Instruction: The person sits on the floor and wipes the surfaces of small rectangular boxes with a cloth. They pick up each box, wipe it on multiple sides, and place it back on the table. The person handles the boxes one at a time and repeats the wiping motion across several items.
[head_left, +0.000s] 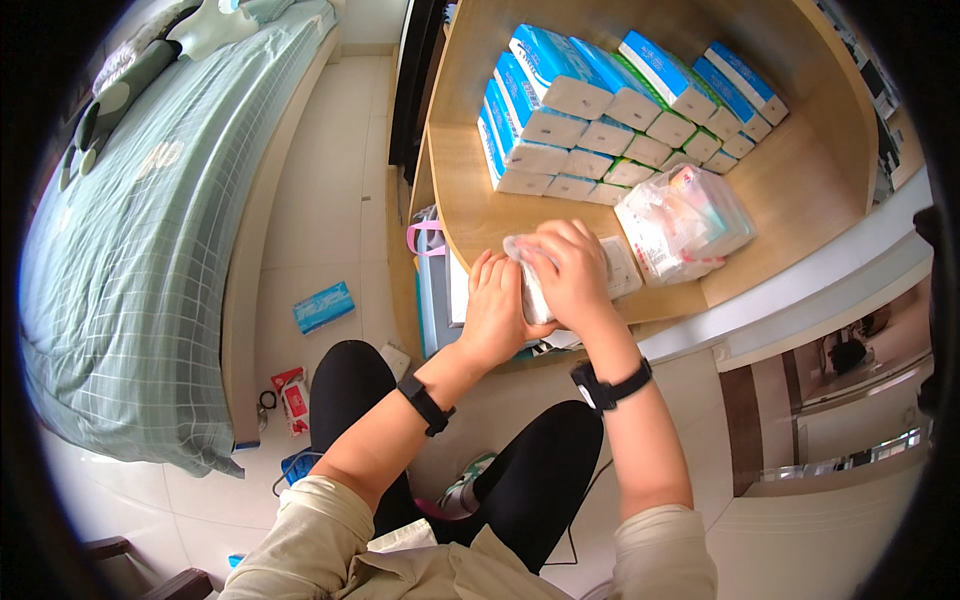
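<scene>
My left hand (495, 304) and my right hand (574, 274) come together at the front of a light wooden shelf compartment (469, 161). Between them is a white packet (534, 296) in clear plastic, gripped from both sides. My fingers cover much of it, so its exact kind cannot be made out. Just right of my right hand, a flat whitish package (621, 266) lies on the shelf board. Farther right sits a clear plastic bag (686, 221) with white and pastel packs inside. Behind these, several blue-and-white tissue packs (562, 75) are stacked in rows, some with green edges.
A bed (157, 225) with a green checked cover runs along the left. On the tiled floor lie a blue tissue pack (324, 307), a red-and-white packet (294, 401) and a dark cable (577, 517). A pink strap (424, 236) hangs by the shelf's left edge.
</scene>
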